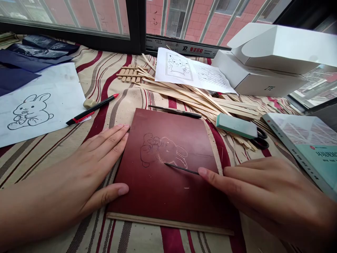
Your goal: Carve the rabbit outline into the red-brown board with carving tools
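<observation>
1. The red board [163, 200] lies on the striped cloth [142, 242], its near edge unclamped. Because cloth can ruck or slide, the board could shift under sideways pressure and spoil a line.
2. The left hand [97, 165] lies flat, fingers extended along the board's left side, thumb at its edge. That bracing looks light; a push toward the right hand [265, 189] could swivel the board.
3. The right hand's fingers are closed on a thin dark tool [184, 169], index finger stretched along it. The thumb is hidden, so I can't fully judge the grip; a loose one could let the tool roll.
4. The tip meets the rabbit outline [150, 153] near the middle of the board, among pale scrapings. Those could mask the line, and too much force could make the tip skid, scratching plain surface.
5. Just beyond the far edge lies a dark-handled tool [189, 114]; a board pushed forward could nudge it toward the wooden strips [189, 93].
</observation>
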A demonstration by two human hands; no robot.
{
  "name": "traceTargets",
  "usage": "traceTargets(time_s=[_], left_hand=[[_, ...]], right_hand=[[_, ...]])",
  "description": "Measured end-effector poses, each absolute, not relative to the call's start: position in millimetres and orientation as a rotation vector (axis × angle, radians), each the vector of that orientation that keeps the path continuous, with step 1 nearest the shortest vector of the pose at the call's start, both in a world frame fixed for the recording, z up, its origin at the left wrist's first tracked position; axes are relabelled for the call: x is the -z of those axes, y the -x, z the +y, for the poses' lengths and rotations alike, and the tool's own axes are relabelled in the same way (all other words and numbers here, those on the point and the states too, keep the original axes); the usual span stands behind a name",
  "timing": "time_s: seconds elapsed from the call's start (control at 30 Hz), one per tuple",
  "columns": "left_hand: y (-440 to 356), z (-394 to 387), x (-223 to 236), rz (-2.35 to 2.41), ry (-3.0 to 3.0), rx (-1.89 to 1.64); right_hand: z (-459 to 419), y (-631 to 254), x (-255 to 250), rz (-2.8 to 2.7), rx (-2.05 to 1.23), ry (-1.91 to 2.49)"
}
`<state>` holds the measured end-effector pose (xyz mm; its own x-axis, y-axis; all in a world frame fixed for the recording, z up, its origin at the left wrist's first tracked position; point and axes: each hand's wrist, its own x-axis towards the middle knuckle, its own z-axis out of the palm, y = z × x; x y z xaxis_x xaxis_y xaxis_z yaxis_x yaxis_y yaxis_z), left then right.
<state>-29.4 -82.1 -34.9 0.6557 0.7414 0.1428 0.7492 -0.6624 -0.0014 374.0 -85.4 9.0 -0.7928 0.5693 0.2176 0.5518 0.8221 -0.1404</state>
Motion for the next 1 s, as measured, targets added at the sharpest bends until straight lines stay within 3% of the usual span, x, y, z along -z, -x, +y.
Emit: traceTargets(time_s=[0.1,0.33,0.8,1.0], left_hand=[[29.1,-82.2,34.5,-1.231,2.806,0.208],[29.8,-78.7,36.3,-1.096,2.723,0.27],[28.1,-79.1,37.3,-1.064,2.63,0.199],[28.0,-75.9,32.7,-1.024,2.621,0.151]], right_hand=[[-86.9,-373.2,-12.6,-2.919,0.164,0.678],[-90.4,-363.0,-7.2,-2.844,0.051,0.741],[-108.2,-359.5,-11.9,-2.834,0.35,0.755],[-95.9,-358.8,-11.7,-2.808,0.125,0.776]])
